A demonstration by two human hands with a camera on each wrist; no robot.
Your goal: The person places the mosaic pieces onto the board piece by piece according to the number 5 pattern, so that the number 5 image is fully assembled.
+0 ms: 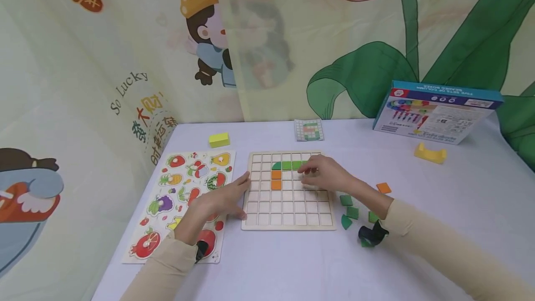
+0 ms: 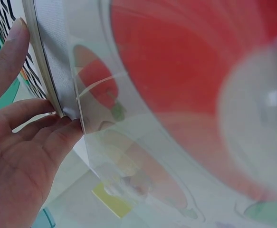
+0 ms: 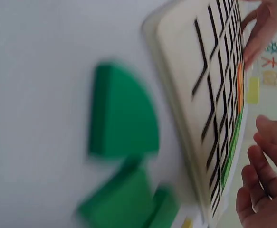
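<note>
A wooden grid board [image 1: 288, 219] lies flat, bearing a row of green square tiles [image 1: 286, 166], a dark green quarter-round tile [image 1: 277, 166] and two orange square tiles [image 1: 276, 184]. My left hand [image 1: 221, 199] touches the board's left edge with fingers and thumb spread, as the left wrist view also shows. Over the board's upper right is my right hand [image 1: 328, 174], its fingertips at the right end of the green row, partly hiding it. In the right wrist view the right hand [image 3: 269, 175] has loosely bent fingers and no piece shows between them.
Loose green tiles [image 1: 352, 212] and an orange tile [image 1: 383, 188] lie right of the board. A fruit puzzle board [image 1: 167, 217] sits at left under my left forearm. Behind are a yellow block [image 1: 219, 140], a pattern card [image 1: 309, 130], a yellow stand [image 1: 430, 153] and a box [image 1: 436, 113].
</note>
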